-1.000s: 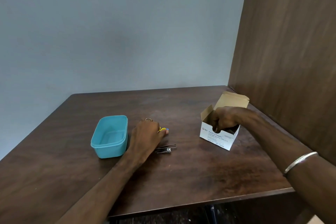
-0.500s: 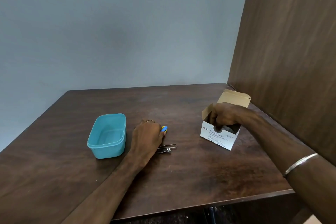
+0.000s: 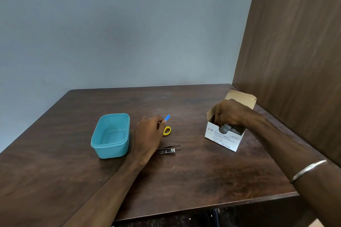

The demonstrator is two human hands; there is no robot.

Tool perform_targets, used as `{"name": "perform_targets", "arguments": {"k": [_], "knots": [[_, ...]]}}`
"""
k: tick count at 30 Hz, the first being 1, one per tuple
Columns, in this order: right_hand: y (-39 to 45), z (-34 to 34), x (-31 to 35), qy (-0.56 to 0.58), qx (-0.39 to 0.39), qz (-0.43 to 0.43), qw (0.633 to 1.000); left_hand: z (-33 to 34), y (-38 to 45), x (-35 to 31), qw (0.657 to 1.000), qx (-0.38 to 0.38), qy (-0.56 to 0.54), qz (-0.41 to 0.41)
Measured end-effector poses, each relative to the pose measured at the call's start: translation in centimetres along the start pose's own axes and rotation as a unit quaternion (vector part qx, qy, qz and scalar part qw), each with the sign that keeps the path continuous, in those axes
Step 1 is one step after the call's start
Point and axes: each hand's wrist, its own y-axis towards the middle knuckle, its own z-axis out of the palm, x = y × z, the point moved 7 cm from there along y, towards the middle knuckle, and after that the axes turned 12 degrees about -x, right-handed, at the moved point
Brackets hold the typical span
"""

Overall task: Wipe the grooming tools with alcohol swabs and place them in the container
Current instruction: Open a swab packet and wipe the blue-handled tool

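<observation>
right hand [image 3: 230,112] | fingers hidden in swab box [image 3: 224,139]; grasp unclear

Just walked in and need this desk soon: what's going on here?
A person is getting ready to clean grooming tools. The right hand is reaching into the open alcohol swab box. The left hand grips small scissors with a yellow loop and blue tip. Tweezers and a nail clipper lie on the table. The teal container holds nothing yet.
</observation>
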Motion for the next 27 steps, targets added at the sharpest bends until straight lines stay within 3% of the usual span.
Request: {"name": "perform_targets", "arguments": {"k": [3,6,11,23,27], "knots": [[-0.3,-0.7,0.6,0.013,-0.033,-0.01,0.999,-0.1,0.2,0.8,0.997,-0.021,-0.061,-0.049],[-0.6,-0.8,0.7,0.032,-0.018,0.001,0.999,-0.2,0.2,1.1,0.993,-0.034,-0.093,-0.068],[-1.0,-0.9,0.5,0.061,-0.005,0.013,0.998,-0.3,0.1,1.1,0.989,-0.042,-0.124,-0.069],[-1.2,-2.9,0.6,0.106,-0.086,0.02,0.99,-0.2,0.3,1.3,0.982,-0.058,-0.156,-0.085],[-1.0,-3.6,1.0,0.215,-0.092,0.034,0.972,0.0,0.8,1.0,0.966,-0.039,-0.214,-0.139]]}}
